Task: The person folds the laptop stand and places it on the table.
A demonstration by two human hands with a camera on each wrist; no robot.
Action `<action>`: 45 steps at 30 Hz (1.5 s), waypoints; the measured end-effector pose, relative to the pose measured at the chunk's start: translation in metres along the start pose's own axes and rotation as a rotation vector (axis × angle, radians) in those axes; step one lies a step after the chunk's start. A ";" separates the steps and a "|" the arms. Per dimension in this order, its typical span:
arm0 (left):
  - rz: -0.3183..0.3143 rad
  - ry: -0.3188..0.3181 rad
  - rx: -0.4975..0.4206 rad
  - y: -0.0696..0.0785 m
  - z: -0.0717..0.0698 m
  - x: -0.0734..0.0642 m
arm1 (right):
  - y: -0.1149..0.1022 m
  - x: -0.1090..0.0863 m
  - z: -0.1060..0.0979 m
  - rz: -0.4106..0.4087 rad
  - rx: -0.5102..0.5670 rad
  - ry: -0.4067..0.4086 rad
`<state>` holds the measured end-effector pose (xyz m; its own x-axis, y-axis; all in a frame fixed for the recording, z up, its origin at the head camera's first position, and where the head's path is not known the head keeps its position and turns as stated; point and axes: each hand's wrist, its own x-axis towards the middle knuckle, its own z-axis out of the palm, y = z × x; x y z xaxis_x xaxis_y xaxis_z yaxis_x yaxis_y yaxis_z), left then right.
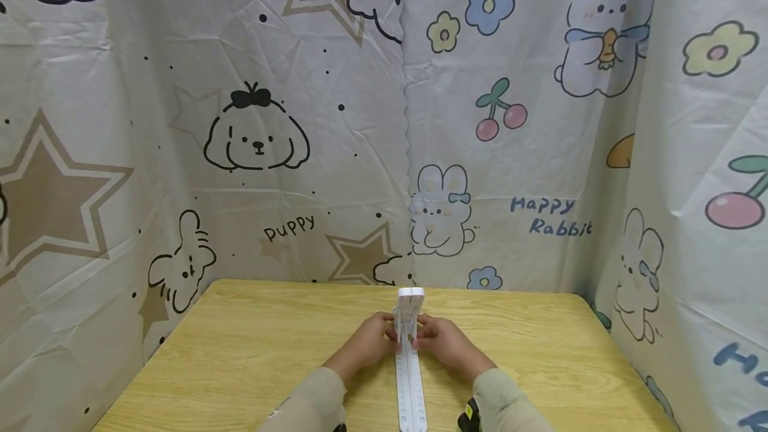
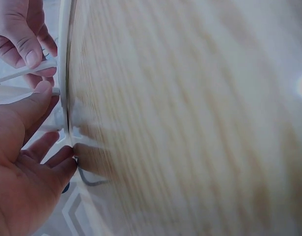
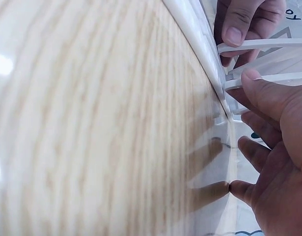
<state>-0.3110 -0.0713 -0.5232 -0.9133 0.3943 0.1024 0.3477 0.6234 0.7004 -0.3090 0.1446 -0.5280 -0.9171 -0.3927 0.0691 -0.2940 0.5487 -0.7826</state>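
A white plastic folding stand (image 1: 411,389) lies lengthwise on the table, with a long slotted base and a raised part at its far end. My left hand (image 1: 367,341) grips the raised part from the left, thumb and fingers pinching a thin white side strip. From the opposite side my right hand (image 1: 449,344) pinches the matching strip. In the left wrist view the left hand (image 2: 28,162) has its thumb on the near strip, its lower fingers at the tabletop. The right wrist view shows the right hand (image 3: 283,147) with its thumb on a strip and little finger touching the table.
The yellow wood-grain table (image 1: 270,325) spreads to both sides of the hands. A printed cloth curtain (image 1: 258,219) with puppies, stars and rabbits stands behind the table and along its left and right sides.
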 end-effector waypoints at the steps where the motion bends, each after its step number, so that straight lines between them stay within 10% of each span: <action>1: -0.002 0.005 -0.007 0.000 0.000 0.000 | 0.000 0.000 0.000 0.007 -0.002 0.000; 45: -0.044 0.041 -0.085 -0.001 -0.002 0.007 | 0.001 0.011 -0.005 -0.038 -0.063 0.032</action>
<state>-0.3183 -0.0708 -0.5218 -0.9359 0.3383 0.0979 0.2891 0.5792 0.7622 -0.3209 0.1437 -0.5249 -0.9127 -0.3909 0.1191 -0.3445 0.5793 -0.7387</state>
